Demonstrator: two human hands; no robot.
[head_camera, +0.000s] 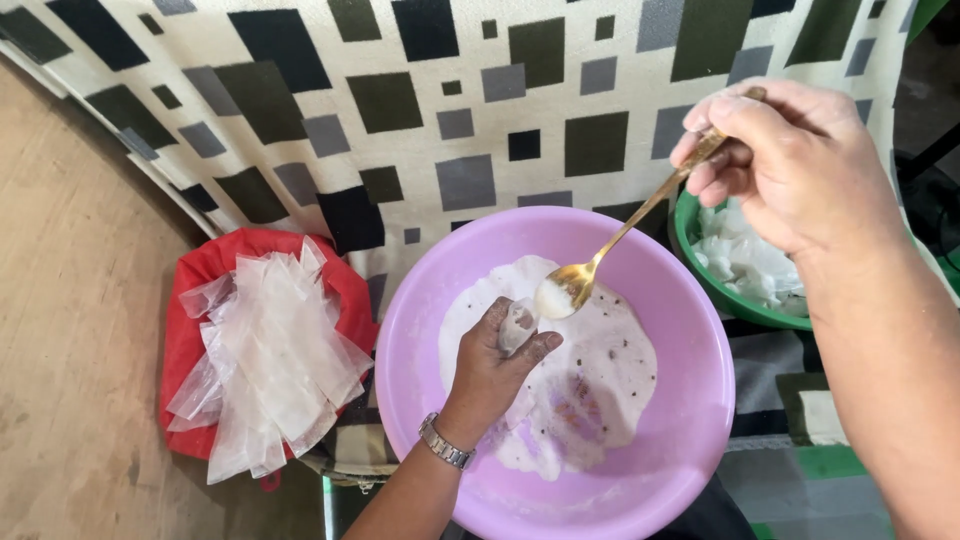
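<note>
Patterned cream rug with dark squares (420, 100) underlies a round lilac plastic basin (690, 420). Over it, left hand (495, 360) pinches one small clear pouch (517, 325); right hand (790, 160) grips a gold metal spoon (600, 260) of white mixture at its mouth. Filling looks barely begun: many empty clear pouches (265, 360) lie left of the basin.

Home floor food prep: patterned rug (420, 120) beyond fingers (520, 340), bowl (690, 400) beneath, wooden floor (70, 330) left.

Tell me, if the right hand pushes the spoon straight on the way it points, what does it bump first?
Probably the small clear bag in the left hand; the spoon almost touches it.
</note>
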